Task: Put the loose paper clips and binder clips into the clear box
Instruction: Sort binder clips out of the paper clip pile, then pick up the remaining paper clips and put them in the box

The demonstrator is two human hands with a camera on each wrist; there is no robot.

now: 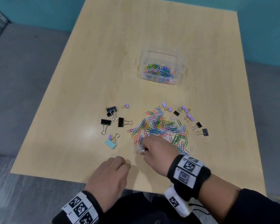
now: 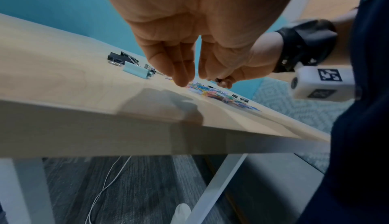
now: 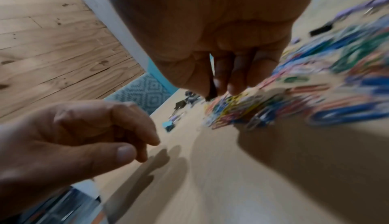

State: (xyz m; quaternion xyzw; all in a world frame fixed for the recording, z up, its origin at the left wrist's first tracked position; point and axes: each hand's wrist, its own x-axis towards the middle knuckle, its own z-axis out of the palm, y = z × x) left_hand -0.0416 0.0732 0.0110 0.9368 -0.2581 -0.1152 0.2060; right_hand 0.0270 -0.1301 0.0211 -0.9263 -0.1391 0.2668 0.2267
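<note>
A: How open is the light wooden table (image 1: 103,62)?

B: The far half is bare wood, apart from the clear plastic box (image 1: 162,68), open-topped, standing far right of centre.

A: Between it and the heap of coloured paper clips (image 1: 162,126)?

B: A bare strip, wide enough to pass.

A: And the sides?

B: Black binder clips (image 1: 111,118) and a pale blue one (image 1: 110,143) crowd the left; lilac and black binder clips (image 1: 191,118) ring the right. The left hand (image 1: 111,177) and right hand (image 1: 157,151) fill the near edge.
</note>
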